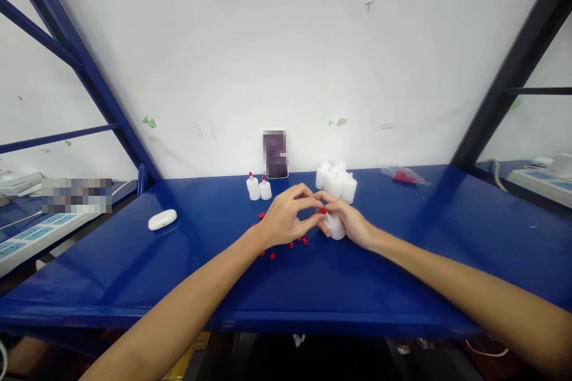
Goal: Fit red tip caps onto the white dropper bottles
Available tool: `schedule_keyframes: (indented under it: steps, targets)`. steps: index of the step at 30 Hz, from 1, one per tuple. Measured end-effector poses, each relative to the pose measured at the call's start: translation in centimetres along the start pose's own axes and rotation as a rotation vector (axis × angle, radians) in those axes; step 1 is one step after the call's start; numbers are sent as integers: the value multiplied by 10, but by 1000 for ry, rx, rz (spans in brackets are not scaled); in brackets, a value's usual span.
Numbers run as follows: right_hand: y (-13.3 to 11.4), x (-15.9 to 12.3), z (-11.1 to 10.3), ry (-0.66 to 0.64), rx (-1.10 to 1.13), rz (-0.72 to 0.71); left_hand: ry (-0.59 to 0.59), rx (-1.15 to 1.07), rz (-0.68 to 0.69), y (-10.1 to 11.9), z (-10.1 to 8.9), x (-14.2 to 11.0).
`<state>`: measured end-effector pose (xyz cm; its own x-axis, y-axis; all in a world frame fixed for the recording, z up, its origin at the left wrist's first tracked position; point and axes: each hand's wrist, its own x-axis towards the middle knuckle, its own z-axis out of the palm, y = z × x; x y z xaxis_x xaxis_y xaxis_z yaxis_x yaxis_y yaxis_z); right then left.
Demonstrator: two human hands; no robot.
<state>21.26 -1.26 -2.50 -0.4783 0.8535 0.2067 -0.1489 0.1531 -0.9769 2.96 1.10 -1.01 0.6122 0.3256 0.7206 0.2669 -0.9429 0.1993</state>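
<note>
My right hand [351, 223] is closed around a small white squeeze bottle [336, 228], which leans to the left just over the blue table. With thumb and fingertip my left hand [288, 214] pinches a small red cap [323, 211] at the bottle's nozzle tip. Whether the cap is seated on the nozzle I cannot tell. Several loose red caps [272, 256] lie on the table around and beneath my left hand, which hides some of them. Farther back on the left stand white bottles with red caps [265, 189]. A cluster of white bottles without red caps [335, 181] stands behind my right hand.
The blue table [187, 274] meets a white wall. A phone [276, 155] leans upright there. A white case [162, 219] lies at left, and a clear bag of red caps [404, 176] at back right. Blue posts [96, 92] and a power strip [40, 232] flank the left.
</note>
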Motion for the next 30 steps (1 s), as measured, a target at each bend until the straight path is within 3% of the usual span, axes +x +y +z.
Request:
schedule_keyframes:
  steps: [11, 21, 23, 26, 28, 30]
  targets:
    - [-9, -13, 3, 9, -356, -102, -40, -261, -112, 10, 4, 2]
    - [-5, -14, 3, 108, -478, -187, -54, -262, -160, 14, 6, 5]
    - [-5, -12, 0, 142, -526, -196, 8, -286, -223, 6, 0, 8]
    - [-6, -11, -5, 216, -570, -216, 224, -248, -368, -18, -18, 10]
    - [-8, -12, -8, 263, -585, -256, 366, -78, -415, -40, -36, 7]
    - [-13, -14, -13, 331, -612, -322, 380, 203, -390, -61, -52, 0]
